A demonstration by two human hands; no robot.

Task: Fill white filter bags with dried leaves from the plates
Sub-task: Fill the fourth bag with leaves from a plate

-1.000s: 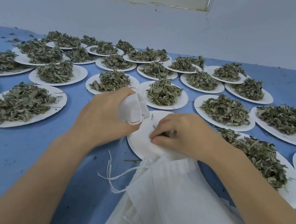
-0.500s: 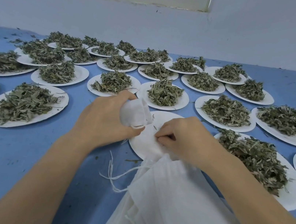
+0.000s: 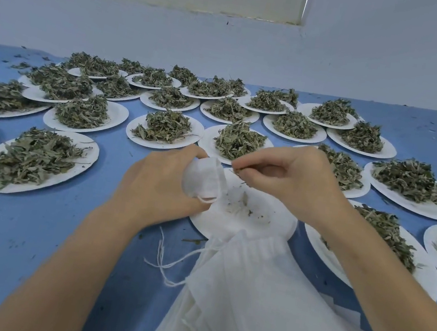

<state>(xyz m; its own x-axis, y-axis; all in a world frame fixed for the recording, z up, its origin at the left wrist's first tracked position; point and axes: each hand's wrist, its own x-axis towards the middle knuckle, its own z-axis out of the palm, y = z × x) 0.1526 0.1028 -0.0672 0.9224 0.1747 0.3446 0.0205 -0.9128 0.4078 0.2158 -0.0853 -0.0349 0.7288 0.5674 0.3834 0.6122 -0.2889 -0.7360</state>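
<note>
With the filter bag gripped by the left hand and leaf scraps pinched by the right hand, spillage onto the near-empty plate was risked by any misalignment.

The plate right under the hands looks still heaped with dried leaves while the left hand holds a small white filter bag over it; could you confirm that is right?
Not quite. The head view shows the plate under the hands nearly bare, with only scattered crumbs. The rest holds: the left hand grips the small white filter bag over it, and the right hand pinches a few leaf bits beside the bag.
</note>
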